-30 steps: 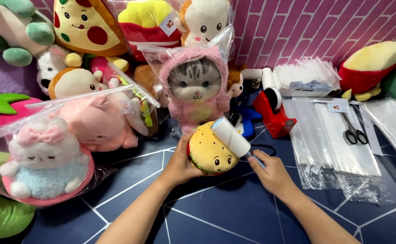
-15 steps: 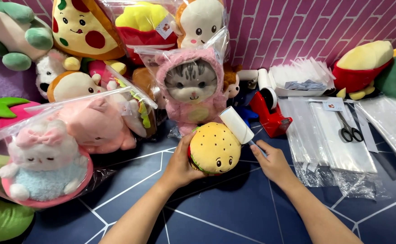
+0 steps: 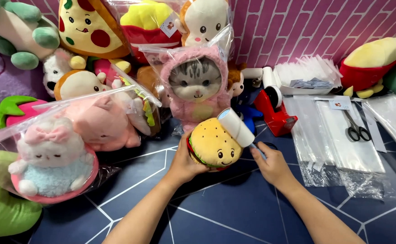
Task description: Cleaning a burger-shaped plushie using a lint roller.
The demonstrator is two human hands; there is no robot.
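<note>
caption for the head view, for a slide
Left hand holds a burger plush while the right hand runs a lint roller over it.

Single head view, looking steeply down, close over hands (image 3: 225, 165), apparently floor-level.

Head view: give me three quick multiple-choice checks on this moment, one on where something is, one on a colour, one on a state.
1. Where are the scissors?
A. On the clear bags at the right
B. Beside the pizza plush
C. In the left hand

2. What colour is the tape dispenser?
A. Green
B. Red
C. Yellow

3. What is the lint roller doing?
A. Lying on the floor untouched
B. Held in the right hand, its roll against the burger plush
C. Sealed in a bag

Answers: 1 A, the scissors lie on the clear bags right of the dispenser. 2 B, its body is plainly red. 3 B, the right hand grips the handle while the left hand holds the burger plush.
</note>
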